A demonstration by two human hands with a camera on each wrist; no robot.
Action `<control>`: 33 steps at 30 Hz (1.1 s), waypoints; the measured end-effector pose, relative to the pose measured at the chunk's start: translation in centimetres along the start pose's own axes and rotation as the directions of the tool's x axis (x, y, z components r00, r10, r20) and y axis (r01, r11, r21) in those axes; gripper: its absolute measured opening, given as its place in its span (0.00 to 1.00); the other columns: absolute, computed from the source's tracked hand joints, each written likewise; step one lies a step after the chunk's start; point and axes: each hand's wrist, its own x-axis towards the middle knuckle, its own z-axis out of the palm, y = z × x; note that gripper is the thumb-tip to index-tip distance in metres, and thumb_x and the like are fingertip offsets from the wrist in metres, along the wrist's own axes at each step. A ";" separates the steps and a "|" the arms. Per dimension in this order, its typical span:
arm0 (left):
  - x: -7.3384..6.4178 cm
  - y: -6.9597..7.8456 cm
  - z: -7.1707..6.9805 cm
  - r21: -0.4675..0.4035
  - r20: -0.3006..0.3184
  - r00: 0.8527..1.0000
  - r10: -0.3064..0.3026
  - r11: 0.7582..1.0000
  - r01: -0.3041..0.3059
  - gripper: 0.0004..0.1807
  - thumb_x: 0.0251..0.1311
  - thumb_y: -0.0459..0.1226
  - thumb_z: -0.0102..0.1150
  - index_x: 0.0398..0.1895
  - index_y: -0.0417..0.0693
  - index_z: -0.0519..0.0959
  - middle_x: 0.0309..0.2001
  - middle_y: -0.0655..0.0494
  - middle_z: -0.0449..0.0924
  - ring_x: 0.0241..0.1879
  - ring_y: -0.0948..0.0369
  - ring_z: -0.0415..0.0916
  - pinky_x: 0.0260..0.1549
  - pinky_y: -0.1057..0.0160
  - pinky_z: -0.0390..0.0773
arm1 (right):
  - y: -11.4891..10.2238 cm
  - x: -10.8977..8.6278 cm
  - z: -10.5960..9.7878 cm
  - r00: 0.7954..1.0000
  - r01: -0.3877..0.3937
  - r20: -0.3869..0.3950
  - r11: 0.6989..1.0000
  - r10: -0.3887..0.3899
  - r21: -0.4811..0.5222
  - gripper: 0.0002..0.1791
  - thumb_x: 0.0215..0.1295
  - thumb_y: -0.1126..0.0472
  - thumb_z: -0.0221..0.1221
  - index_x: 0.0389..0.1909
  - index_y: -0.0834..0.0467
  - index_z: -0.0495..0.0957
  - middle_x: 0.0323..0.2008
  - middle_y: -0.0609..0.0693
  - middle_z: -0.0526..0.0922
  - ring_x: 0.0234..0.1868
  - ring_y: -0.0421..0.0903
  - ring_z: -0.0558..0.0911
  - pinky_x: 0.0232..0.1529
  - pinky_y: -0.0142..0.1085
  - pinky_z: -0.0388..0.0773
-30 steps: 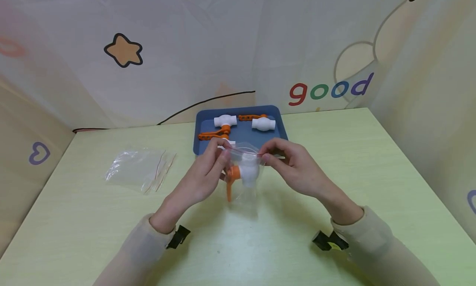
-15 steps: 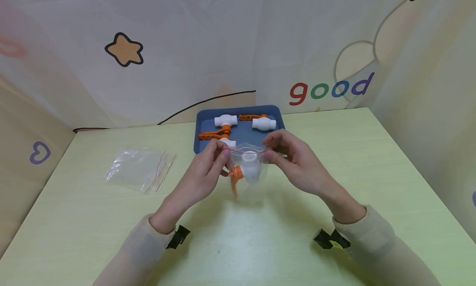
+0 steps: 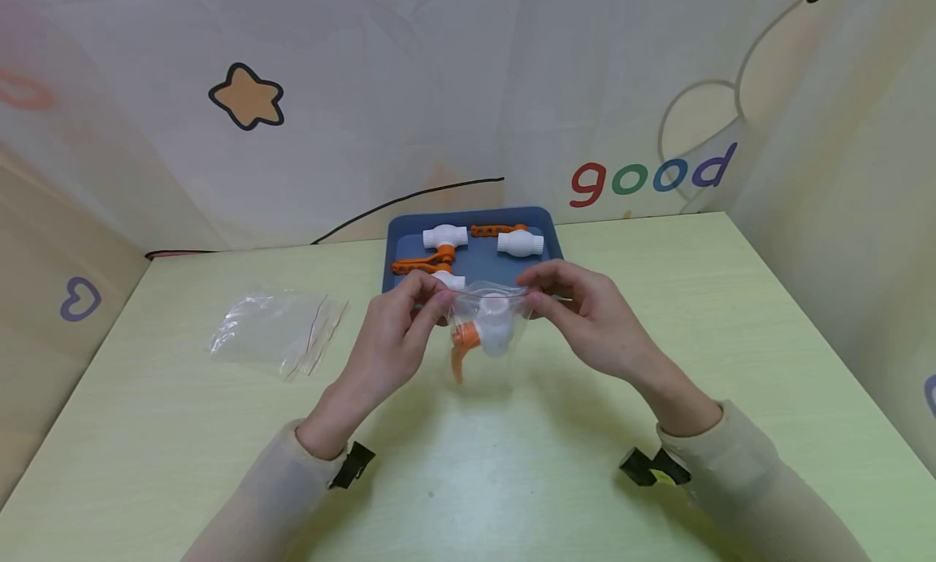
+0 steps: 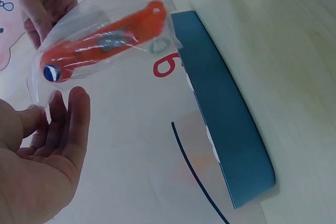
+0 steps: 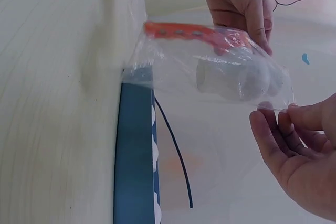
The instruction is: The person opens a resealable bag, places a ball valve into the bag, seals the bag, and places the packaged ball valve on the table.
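Note:
A clear zip-lock bag [image 3: 517, 322] hangs between my two hands above the table. Inside it is a white ball valve [image 3: 496, 328] with an orange lever handle [image 4: 118, 39]. My left hand [image 3: 391, 335] pinches the bag's top left corner between thumb and fingers. At the opposite top corner, my right hand [image 3: 592, 322] pinches the bag beside its red zip line. The right wrist view shows the valve's white body [image 5: 236, 80] through the plastic. Whether the zip is sealed along its whole length, I cannot tell.
Behind the hands, a blue tray [image 3: 478, 270] against the backdrop holds white valves [image 3: 520, 244] with orange handles; my hands and the bag partly cover its front. A stack of flat clear zip-lock bags [image 3: 274, 332] lies on the table [image 3: 468, 481] to the left.
The right hand has shifted slightly right and up along the bag's top edge. The bag with the valve has risen a little and tilted; the left hand still pinches its corner.

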 end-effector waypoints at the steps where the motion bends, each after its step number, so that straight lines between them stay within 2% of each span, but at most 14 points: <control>1: 0.0 0.0 0.0 0.001 -0.011 1.000 0.006 1.000 -0.006 0.03 0.74 0.31 0.57 0.43 0.38 0.77 0.35 0.51 0.83 0.33 0.59 0.81 0.36 0.62 0.84 | 0.0 0.0 0.0 1.000 -0.003 -0.002 1.000 0.003 0.002 0.13 0.73 0.72 0.58 0.56 0.66 0.78 0.49 0.57 0.81 0.45 0.53 0.84 0.48 0.35 0.83; 4: 0.0 0.0 0.1 -0.030 -0.022 0.999 0.024 0.999 -0.024 0.03 0.74 0.30 0.57 0.42 0.37 0.77 0.34 0.50 0.83 0.32 0.60 0.82 0.35 0.63 0.85 | 0.1 0.1 -0.1 1.000 -0.014 -0.001 1.000 0.014 0.009 0.12 0.74 0.72 0.57 0.56 0.67 0.78 0.49 0.58 0.81 0.45 0.53 0.83 0.50 0.35 0.83; 9: 0.2 0.1 0.3 -0.124 -0.002 0.999 0.037 0.992 -0.037 0.03 0.74 0.28 0.55 0.43 0.34 0.76 0.36 0.47 0.83 0.33 0.57 0.84 0.36 0.62 0.86 | 0.2 0.2 -0.2 1.000 -0.020 0.008 1.000 0.020 0.013 0.12 0.74 0.71 0.57 0.55 0.68 0.78 0.49 0.59 0.81 0.47 0.53 0.83 0.52 0.36 0.82; 14: 0.2 0.3 0.3 -0.139 0.000 0.999 0.041 0.990 -0.041 0.04 0.75 0.28 0.54 0.43 0.34 0.75 0.36 0.46 0.84 0.34 0.56 0.85 0.36 0.62 0.86 | 0.2 0.2 -0.4 1.000 -0.022 0.016 1.000 0.022 0.020 0.10 0.74 0.71 0.58 0.52 0.69 0.80 0.47 0.59 0.82 0.46 0.53 0.82 0.51 0.36 0.82; 22: 0.1 0.5 0.4 -0.170 0.018 1.000 0.012 0.985 -0.009 0.04 0.75 0.28 0.53 0.44 0.33 0.74 0.40 0.43 0.82 0.37 0.54 0.85 0.37 0.61 0.86 | 0.1 0.4 -0.5 0.999 -0.041 0.031 0.997 0.043 -0.070 0.08 0.72 0.67 0.63 0.48 0.65 0.83 0.43 0.55 0.84 0.43 0.52 0.81 0.46 0.36 0.82; 28: 0.3 0.5 0.6 -0.186 0.056 0.998 -0.025 0.982 0.035 0.04 0.76 0.30 0.52 0.46 0.35 0.73 0.42 0.41 0.80 0.38 0.53 0.84 0.38 0.54 0.86 | 0.0 0.4 -0.3 0.998 -0.052 0.014 0.989 0.055 -0.141 0.08 0.73 0.65 0.63 0.47 0.64 0.84 0.40 0.56 0.84 0.37 0.52 0.80 0.38 0.36 0.80; 33: 0.4 0.3 0.8 -0.186 0.089 0.995 -0.042 0.981 0.058 0.04 0.76 0.29 0.52 0.46 0.35 0.72 0.42 0.42 0.80 0.39 0.53 0.84 0.40 0.60 0.86 | -0.1 0.3 -0.2 0.998 -0.058 0.007 0.984 0.060 -0.166 0.07 0.74 0.65 0.62 0.47 0.64 0.82 0.38 0.56 0.82 0.35 0.51 0.79 0.33 0.34 0.77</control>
